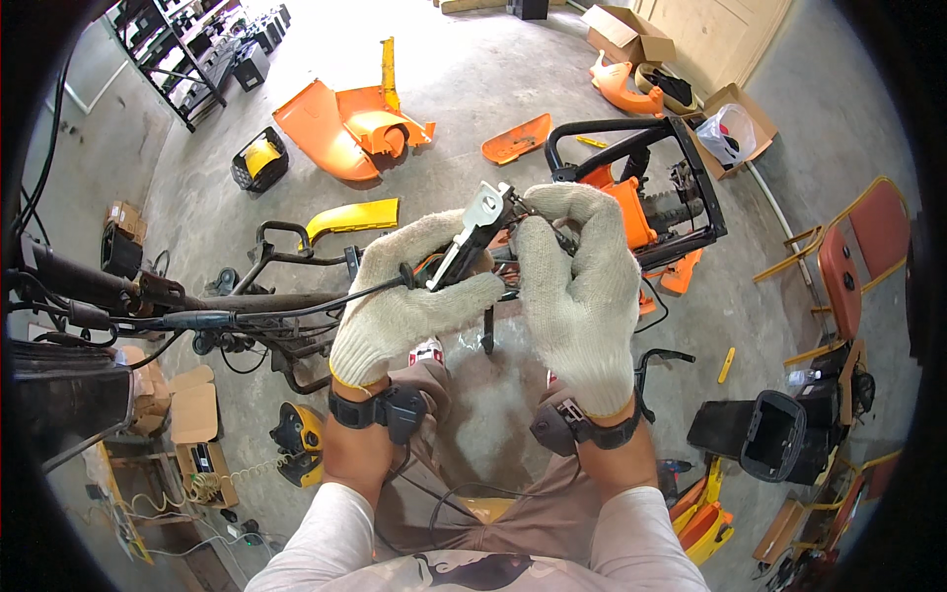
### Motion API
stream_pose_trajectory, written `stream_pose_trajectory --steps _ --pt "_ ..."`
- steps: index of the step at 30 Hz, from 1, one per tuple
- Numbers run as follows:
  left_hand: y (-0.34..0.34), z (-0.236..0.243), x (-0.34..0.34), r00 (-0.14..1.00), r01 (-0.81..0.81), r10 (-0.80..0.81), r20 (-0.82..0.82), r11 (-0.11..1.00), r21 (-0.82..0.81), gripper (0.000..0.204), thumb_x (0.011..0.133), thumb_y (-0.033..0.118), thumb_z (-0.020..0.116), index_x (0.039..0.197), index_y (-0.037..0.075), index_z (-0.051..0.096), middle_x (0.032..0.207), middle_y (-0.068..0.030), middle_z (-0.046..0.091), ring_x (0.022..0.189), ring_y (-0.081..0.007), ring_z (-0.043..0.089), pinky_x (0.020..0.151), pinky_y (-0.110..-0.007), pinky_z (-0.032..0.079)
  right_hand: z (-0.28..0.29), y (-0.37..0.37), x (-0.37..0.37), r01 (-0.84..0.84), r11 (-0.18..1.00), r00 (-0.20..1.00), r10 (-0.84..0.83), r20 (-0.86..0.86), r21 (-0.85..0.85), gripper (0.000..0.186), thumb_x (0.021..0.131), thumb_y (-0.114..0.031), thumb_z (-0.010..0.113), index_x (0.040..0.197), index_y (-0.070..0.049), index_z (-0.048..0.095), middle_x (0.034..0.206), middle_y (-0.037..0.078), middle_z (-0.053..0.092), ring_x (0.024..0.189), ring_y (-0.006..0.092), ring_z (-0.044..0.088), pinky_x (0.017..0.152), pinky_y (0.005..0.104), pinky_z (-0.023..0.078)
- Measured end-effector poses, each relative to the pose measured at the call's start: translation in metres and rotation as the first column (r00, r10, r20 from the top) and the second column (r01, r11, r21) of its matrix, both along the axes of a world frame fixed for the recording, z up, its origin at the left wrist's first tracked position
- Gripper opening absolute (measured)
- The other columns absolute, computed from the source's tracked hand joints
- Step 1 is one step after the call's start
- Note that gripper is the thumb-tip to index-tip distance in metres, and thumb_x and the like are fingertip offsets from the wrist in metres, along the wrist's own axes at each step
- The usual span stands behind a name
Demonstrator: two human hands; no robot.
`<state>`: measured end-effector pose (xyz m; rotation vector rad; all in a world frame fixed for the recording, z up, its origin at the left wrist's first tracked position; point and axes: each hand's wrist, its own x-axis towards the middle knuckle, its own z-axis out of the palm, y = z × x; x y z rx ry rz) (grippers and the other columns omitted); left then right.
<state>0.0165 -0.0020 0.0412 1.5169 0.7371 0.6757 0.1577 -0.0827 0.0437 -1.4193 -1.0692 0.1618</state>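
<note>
My left hand [404, 296], in a knitted white work glove, is closed around a black-and-silver part [472, 232]. That part has a long flat body and a rounded silver head, and a black cable [365, 292] runs from beside it to the left. Close by on the right, my right hand [582, 281], gloved alike, has its fingers pinched together near the part's upper end. Thin wires show between the two hands; what the right fingertips grip is hidden. Beneath my hands lies a stripped black vehicle frame [266, 304] with an orange section [629, 209] at its right.
Orange body panels [326, 128], a yellow panel [353, 217] and a black basket [259, 160] lie on the concrete floor ahead. At the right are red chairs [868, 247] and a black bin [772, 434]. Cardboard boxes [623, 39] stand far right, a shelf [173, 59] far left.
</note>
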Motion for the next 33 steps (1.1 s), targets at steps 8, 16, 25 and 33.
stream_pose_trajectory --steps 8,16,25,33 --pt "0.003 -0.013 -0.002 0.998 -0.003 -0.001 0.062 0.998 0.059 0.05 0.075 0.011 0.084 0.122 0.004 0.067 0.089 -0.0005 0.069 0.071 -0.005 0.061 0.062 -0.023 0.053 -0.006 -0.001 0.008 -0.07 0.998 0.997 0.07 0.031 -0.003 0.013 0.097 -0.012 0.063 0.105 -0.002 0.064 0.084 0.013 0.07 0.072 0.0208 0.071 0.064 0.0306 0.054" --pt "0.0 -0.001 -0.001 0.999 -0.033 0.036 0.024 0.996 -0.082 0.049 0.075 0.008 0.083 0.121 0.004 0.067 0.087 0.0014 0.067 0.071 -0.0048 0.06 0.062 -0.022 0.052 -0.003 0.003 -0.002 -0.012 0.998 0.998 0.015 -0.062 0.062 0.017 0.097 -0.016 0.064 0.105 -0.001 0.063 0.084 0.015 0.069 0.071 0.022 0.069 0.067 0.0313 0.054" --pt "0.002 -0.007 -0.001 0.999 -0.03 0.026 0.037 0.993 0.112 0.049 0.074 0.008 0.083 0.121 0.005 0.068 0.089 0.0018 0.067 0.074 -0.0047 0.06 0.064 -0.022 0.052 -0.01 -0.001 0.008 -0.051 0.987 0.999 0.053 0.011 -0.15 0.015 0.098 -0.013 0.061 0.108 -0.002 0.06 0.085 0.011 0.069 0.073 0.0177 0.068 0.07 0.0315 0.054" --pt "0.003 -0.003 -0.003 1.0 -0.005 0.006 0.01 1.0 -0.018 0.053 0.073 0.005 0.083 0.123 0.003 0.066 0.096 -0.0022 0.07 0.082 -0.0084 0.064 0.073 -0.025 0.054 -0.003 -0.001 0.0 -0.062 0.998 0.993 0.063 -0.098 0.017 0.016 0.098 -0.016 0.064 0.107 -0.003 0.061 0.087 0.01 0.069 0.072 0.0179 0.068 0.069 0.0316 0.054"
